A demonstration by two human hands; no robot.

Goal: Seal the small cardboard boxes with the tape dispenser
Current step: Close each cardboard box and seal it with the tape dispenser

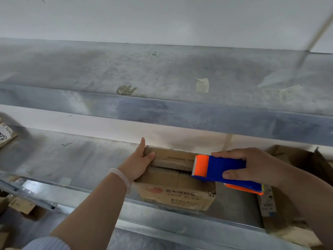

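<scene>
A small brown cardboard box (177, 193) with red and dark printing sits on a grey metal shelf (72, 159). Its top flaps are folded down, with a seam running left to right. My left hand (139, 162) holds the box's left end, thumb curled over the top edge. My right hand (255, 166) grips a blue and orange tape dispenser (225, 168). The dispenser's orange toothed end lies on the top of the box at the right end of the seam.
A higher shelf (162, 83) with scraps of tape juts out above the box. An open carton (297, 157) and a flat printed box (267, 201) lie to the right. More cardboard (6, 134) sits at far left and on the floor below.
</scene>
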